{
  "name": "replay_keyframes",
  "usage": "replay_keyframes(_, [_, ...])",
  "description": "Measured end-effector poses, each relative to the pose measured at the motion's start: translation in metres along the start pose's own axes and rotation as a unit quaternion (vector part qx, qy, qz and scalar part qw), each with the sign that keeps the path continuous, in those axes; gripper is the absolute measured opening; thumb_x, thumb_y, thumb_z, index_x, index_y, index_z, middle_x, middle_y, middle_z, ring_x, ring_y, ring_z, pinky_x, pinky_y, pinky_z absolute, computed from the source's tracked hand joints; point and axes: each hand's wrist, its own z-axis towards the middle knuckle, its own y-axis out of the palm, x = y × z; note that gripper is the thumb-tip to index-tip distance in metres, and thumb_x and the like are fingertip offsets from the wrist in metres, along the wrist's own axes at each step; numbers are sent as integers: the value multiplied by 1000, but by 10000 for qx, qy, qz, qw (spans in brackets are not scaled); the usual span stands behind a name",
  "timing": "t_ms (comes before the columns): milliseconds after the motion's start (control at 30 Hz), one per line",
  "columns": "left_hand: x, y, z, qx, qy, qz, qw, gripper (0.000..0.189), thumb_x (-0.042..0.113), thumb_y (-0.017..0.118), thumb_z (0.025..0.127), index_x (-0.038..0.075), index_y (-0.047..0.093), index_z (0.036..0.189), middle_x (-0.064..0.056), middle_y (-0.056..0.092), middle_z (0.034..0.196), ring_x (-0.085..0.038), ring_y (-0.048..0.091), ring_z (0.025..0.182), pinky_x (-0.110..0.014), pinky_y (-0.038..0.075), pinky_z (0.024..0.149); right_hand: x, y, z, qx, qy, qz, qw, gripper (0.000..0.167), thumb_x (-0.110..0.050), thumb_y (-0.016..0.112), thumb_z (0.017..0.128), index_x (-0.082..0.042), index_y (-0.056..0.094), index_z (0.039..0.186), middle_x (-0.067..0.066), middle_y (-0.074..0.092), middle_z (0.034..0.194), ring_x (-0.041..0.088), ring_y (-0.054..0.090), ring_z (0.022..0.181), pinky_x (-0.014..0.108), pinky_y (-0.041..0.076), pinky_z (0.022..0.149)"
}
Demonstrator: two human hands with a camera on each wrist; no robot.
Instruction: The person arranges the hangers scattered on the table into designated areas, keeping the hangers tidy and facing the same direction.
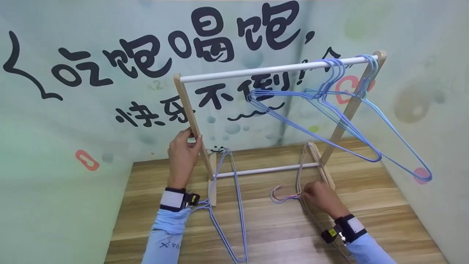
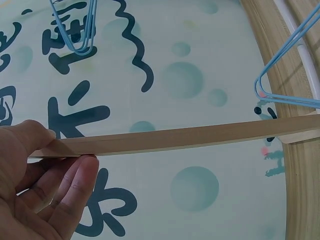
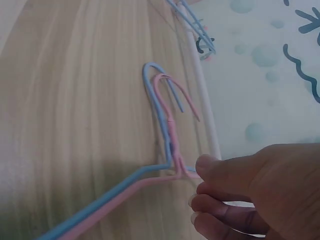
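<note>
Your left hand (image 1: 184,156) pinched the rack's wooden upright (image 2: 175,140) between thumb and fingers. Your right hand (image 1: 321,198) was curled low by the table (image 1: 271,223), its thumb and fingertips pinching a pink hanger (image 3: 172,130) and a blue hanger (image 3: 152,95) on one shoulder, close beside their hooks. Below and to the right of your left hand, more blue hangers (image 1: 236,179) stood near the white lower bar (image 1: 267,170). Well above your right hand, a hanging cluster (image 1: 282,93) was hooked over the white top bar (image 1: 256,71).
</note>
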Motion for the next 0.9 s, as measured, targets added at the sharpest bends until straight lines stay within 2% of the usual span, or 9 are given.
replay_keyframes(133, [-1,0,0,69,94,-1,9999,21,15,70,97,-1,70,111,-14,69,101,-23,74,79,-42,59,71,2,6,-2,-69,-6,-71,10000,7,-5,81,83,-8,76,81,-4,68,72,19,64,65,42,54,62])
replay_keyframes(367, [-2,1,0,74,104,8,9999,23,15,71,96,-1,69,113,-14,69,102,-24,74,80,-42,60,72,1,15,-3,-106,349,20,9993,4,-6,79,85,-7,77,84,-5,67,71,18,63,64,42,54,59])
replay_keyframes(900, [1,0,0,44,17,63,10000,24,18,69,98,0,70,113,-13,69,102,-21,73,79,-40,59,70,-6,19,-5,61,240,-107,9996,8,-1,77,83,-7,74,79,-9,58,63,12,53,57,35,48,53])
